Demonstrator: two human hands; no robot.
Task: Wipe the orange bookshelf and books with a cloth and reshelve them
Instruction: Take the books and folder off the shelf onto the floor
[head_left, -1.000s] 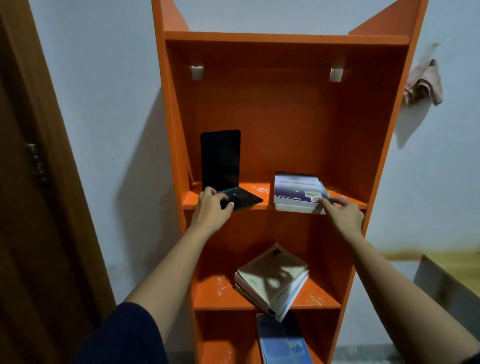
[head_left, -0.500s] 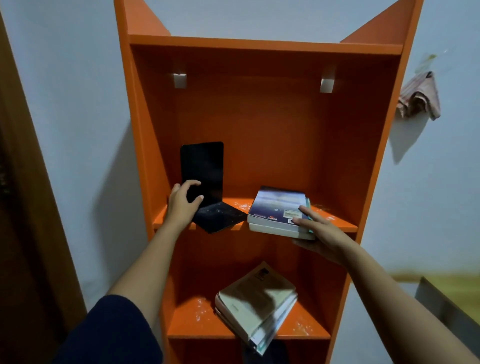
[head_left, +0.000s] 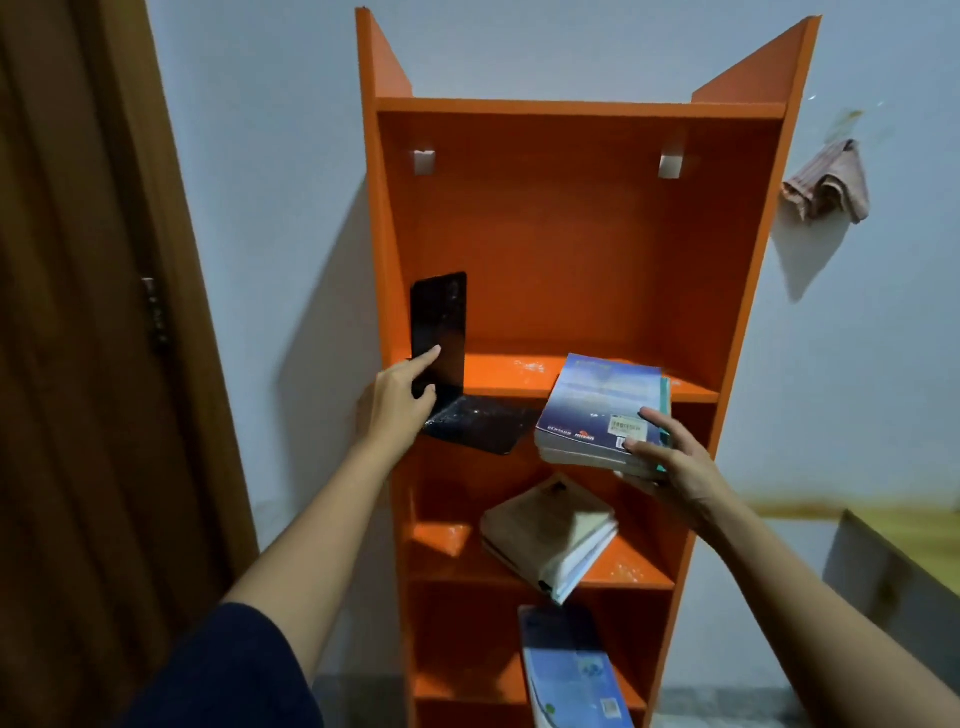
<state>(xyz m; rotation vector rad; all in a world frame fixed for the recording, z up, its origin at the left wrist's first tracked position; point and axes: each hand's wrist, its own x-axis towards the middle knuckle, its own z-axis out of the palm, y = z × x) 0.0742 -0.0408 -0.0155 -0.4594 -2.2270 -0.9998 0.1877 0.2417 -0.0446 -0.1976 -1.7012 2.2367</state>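
We've got our left hand pinching the bookend left of centre, right hand clamping the books mid-frame at the shelf edge, thumb on top, cloth upper right.

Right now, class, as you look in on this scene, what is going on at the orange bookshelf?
A person is working at the orange bookshelf with both hands. The left hand holds a black bookend at the left end of the upper shelf. The right hand grips a stack of books that overhangs that shelf's front edge. The cloth hangs on the wall to the right, untouched. Other books lie on the shelves below.
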